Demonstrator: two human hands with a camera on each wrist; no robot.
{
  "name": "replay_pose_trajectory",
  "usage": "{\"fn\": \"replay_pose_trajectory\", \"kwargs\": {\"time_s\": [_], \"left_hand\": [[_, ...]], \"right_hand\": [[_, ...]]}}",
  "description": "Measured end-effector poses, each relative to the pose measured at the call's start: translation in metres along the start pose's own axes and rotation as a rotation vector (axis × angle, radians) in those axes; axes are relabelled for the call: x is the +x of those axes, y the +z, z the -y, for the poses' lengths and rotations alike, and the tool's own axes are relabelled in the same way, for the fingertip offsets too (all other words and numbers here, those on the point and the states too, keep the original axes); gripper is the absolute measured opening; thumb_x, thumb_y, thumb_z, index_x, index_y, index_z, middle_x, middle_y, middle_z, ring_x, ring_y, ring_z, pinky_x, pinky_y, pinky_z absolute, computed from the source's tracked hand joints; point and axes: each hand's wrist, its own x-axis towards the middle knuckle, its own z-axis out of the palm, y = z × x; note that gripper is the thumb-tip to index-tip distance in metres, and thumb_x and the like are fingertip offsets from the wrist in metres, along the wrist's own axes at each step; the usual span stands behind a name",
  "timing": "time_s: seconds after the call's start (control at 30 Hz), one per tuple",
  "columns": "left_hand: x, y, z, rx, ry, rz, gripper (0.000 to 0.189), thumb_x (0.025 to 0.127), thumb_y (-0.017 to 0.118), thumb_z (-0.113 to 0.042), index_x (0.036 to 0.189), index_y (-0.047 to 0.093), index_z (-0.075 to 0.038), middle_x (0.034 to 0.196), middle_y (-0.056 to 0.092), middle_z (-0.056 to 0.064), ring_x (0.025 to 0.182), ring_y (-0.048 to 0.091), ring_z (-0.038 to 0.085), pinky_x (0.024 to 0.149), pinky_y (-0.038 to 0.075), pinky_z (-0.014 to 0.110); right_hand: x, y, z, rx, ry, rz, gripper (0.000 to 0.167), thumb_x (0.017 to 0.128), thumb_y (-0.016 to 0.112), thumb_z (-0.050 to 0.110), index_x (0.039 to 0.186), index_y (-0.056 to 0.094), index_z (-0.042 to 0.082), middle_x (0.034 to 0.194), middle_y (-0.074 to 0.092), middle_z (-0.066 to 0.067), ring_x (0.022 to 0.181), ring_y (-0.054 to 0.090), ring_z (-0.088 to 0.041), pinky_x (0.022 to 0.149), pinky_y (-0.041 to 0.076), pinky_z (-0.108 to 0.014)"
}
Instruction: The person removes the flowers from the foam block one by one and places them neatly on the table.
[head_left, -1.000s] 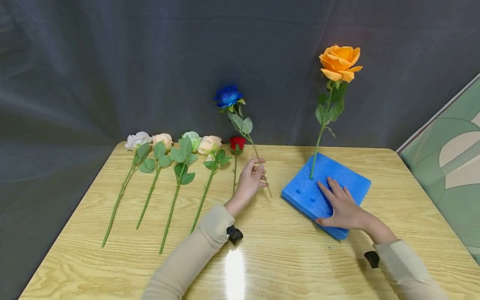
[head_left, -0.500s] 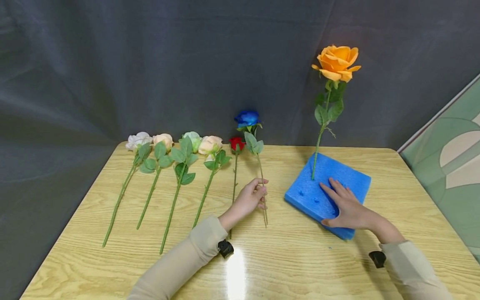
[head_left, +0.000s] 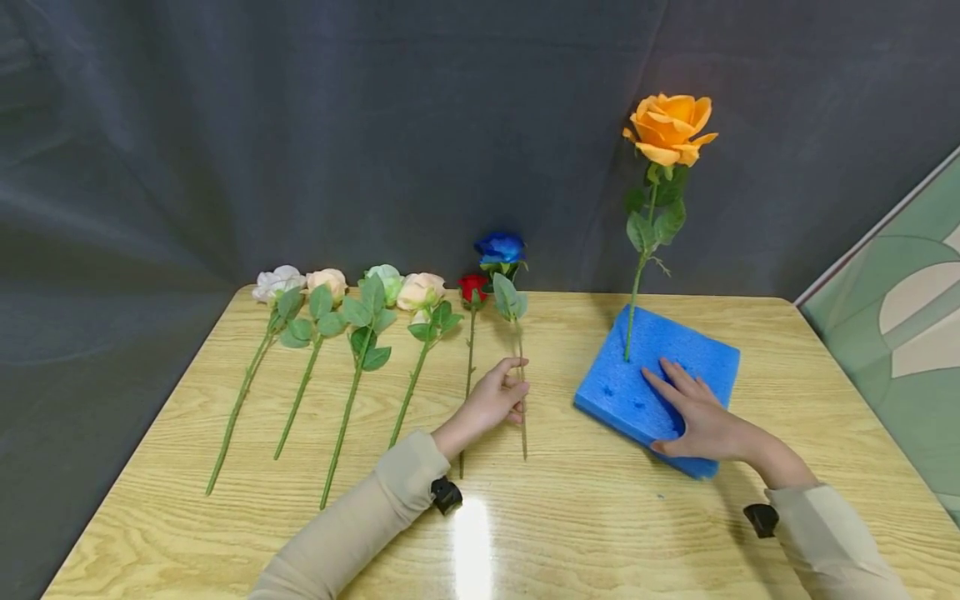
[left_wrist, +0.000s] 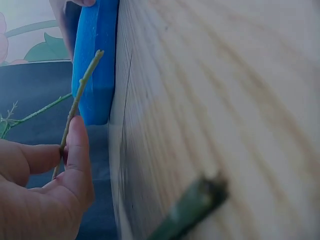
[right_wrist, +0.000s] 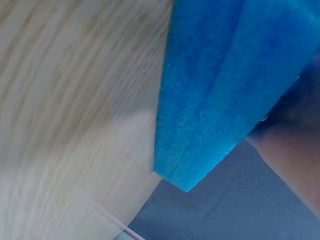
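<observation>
My left hand (head_left: 491,398) pinches the thin stem (left_wrist: 80,95) of a blue rose (head_left: 501,248) between thumb and fingers. The flower head is at the far edge of the table, just right of a red rose (head_left: 473,288) that lies flat. My right hand (head_left: 701,417) rests with spread fingers on a blue foam block (head_left: 600,367), whose side fills much of the right wrist view. An orange rose (head_left: 670,129) stands upright in the block, its stem stuck into the top. Small holes show in the foam near that stem.
To the left lie several more roses: a white one (head_left: 278,283), a peach one (head_left: 327,282), a pale green one (head_left: 386,282) and another peach one (head_left: 421,290). A dark curtain (head_left: 360,125) hangs behind the wooden table (head_left: 555,533); a green patterned panel (head_left: 900,292) stands at right.
My left hand has come down toward me with the blue rose, whose head has dropped and shifted right. Under my right hand the foam block has slid slightly right.
</observation>
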Motion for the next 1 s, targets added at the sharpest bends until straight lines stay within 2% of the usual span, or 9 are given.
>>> {"fn": "replay_pose_trajectory", "kwargs": {"time_s": [0.17,0.27,0.43,0.57,0.8,0.9,1.0], "left_hand": [[0.002,-0.002,0.001,0.029,-0.031,-0.01,0.041,0.098,0.05,-0.004,0.138,0.045,-0.002,0.098,0.056,0.012,0.066,0.053,0.011,0.061,0.058,0.025],[0.003,-0.003,0.002,0.026,-0.051,0.002,0.041,0.097,0.05,-0.003,0.138,0.045,-0.001,0.096,0.052,0.007,0.066,0.054,0.012,0.061,0.058,0.025],[0.004,-0.004,0.003,0.023,-0.067,0.012,0.053,0.096,0.052,-0.003,0.146,0.034,-0.005,0.101,0.056,0.013,0.068,0.057,0.013,0.062,0.058,0.026],[0.004,-0.004,0.003,0.026,-0.088,0.014,0.056,0.094,0.052,-0.002,0.146,0.032,-0.004,0.105,0.06,0.018,0.065,0.056,0.012,0.06,0.058,0.025],[0.004,-0.005,0.001,0.018,-0.12,0.035,0.051,0.095,0.046,-0.001,0.144,0.032,-0.001,0.09,0.058,0.011,0.059,0.051,0.011,0.057,0.056,0.023],[0.003,-0.005,0.001,0.055,-0.132,0.033,0.052,0.095,0.046,0.0,0.145,0.032,0.001,0.093,0.06,0.013,0.057,0.051,0.011,0.056,0.055,0.021],[0.003,-0.005,0.001,0.103,-0.146,0.026,0.052,0.094,0.048,0.001,0.144,0.034,0.002,0.102,0.061,0.017,0.058,0.051,0.011,0.055,0.054,0.019]], "right_hand": [[-0.002,-0.001,0.0,0.018,0.013,0.021,0.096,0.074,0.077,0.022,0.148,0.023,-0.006,0.152,0.005,-0.039,0.137,0.004,-0.062,0.109,0.002,-0.073],[-0.003,-0.003,-0.001,0.037,0.035,0.044,0.094,0.073,0.075,0.014,0.148,0.023,-0.007,0.153,0.004,-0.037,0.138,0.002,-0.06,0.109,0.001,-0.073],[-0.005,-0.004,-0.002,0.047,0.046,0.055,0.092,0.071,0.071,0.006,0.148,0.022,-0.007,0.153,0.003,-0.037,0.14,0.002,-0.057,0.108,0.0,-0.074],[-0.004,-0.004,0.0,0.03,0.043,0.044,0.091,0.076,0.075,0.016,0.148,0.023,-0.008,0.153,0.004,-0.038,0.14,0.003,-0.057,0.108,0.001,-0.075],[0.002,-0.001,0.006,-0.036,0.085,-0.013,0.102,0.077,0.076,0.041,0.148,0.021,-0.008,0.152,0.006,-0.04,0.139,0.006,-0.059,0.107,0.005,-0.075],[0.005,0.002,0.006,-0.064,0.115,-0.031,0.107,0.077,0.075,0.048,0.149,0.018,-0.009,0.151,0.004,-0.041,0.138,0.005,-0.059,0.107,0.004,-0.075],[0.007,0.005,0.007,-0.087,0.137,-0.031,0.111,0.077,0.074,0.051,0.149,0.015,-0.009,0.151,0.001,-0.042,0.139,0.003,-0.059,0.107,0.003,-0.075]]}}
